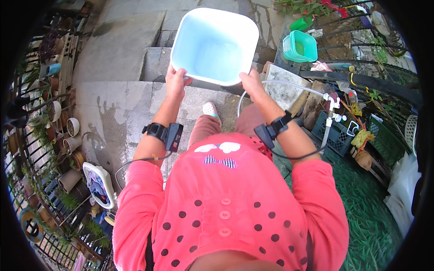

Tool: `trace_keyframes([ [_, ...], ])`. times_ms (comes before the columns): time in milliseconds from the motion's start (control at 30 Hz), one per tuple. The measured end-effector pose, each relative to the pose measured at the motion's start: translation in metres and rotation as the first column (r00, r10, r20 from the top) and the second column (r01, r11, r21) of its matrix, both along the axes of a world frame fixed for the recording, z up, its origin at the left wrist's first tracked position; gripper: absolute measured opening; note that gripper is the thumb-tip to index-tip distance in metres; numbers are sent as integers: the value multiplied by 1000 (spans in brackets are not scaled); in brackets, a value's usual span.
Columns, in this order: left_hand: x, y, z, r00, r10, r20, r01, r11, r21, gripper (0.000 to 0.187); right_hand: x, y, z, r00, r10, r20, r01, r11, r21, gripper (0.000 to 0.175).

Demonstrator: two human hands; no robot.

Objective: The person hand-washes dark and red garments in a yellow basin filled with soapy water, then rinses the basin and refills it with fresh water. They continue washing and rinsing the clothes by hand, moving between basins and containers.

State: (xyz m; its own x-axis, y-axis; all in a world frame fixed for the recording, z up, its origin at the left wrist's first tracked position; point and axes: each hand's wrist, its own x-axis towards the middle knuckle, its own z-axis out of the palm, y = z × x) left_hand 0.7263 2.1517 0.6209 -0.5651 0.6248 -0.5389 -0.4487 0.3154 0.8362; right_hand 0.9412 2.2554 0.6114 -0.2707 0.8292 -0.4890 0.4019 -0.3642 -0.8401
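A white square plastic tub [217,47] is held out in front of me, its inside tinted light blue and facing up toward me. My left hand [176,80] grips the near left corner of its rim, the thumb over the edge. At the near right corner my right hand [252,82] holds the same rim. No objects show inside the tub. A clear hose [295,84] runs from a white tap [331,101] on the right and passes behind my right wrist.
On a ledge at upper right stands a turquoise bucket [300,46], beside a green cup [301,23]. A pale stone slab [284,84] and a dark plastic crate [334,132] lie below. At left, a white basket [99,184] holds clothes near potted plants. Paving steps [154,64] lie ahead.
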Motion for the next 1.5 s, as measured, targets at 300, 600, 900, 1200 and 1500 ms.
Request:
trace_keyframes([
  [300,-31,35,27,996,-36,-78,41,997,64,56,-29,21,34,990,-18,-138,4,995,-98,28],
  [600,-21,137,31,965,-130,-227,138,990,22,57,-2,132,-5,980,2,-201,-23,995,-100,29],
  [900,46,334,-24,882,-352,-313,267,922,-281,58,72,250,-41,939,133,318,-324,653,685,61],
  [1200,91,459,-31,728,-628,-276,557,776,-298,52,76,304,-62,921,184,342,-335,822,460,39],
  [1500,40,509,-112,202,-714,-670,720,572,-393,58,94,349,-47,920,-52,388,-55,964,261,38],
])
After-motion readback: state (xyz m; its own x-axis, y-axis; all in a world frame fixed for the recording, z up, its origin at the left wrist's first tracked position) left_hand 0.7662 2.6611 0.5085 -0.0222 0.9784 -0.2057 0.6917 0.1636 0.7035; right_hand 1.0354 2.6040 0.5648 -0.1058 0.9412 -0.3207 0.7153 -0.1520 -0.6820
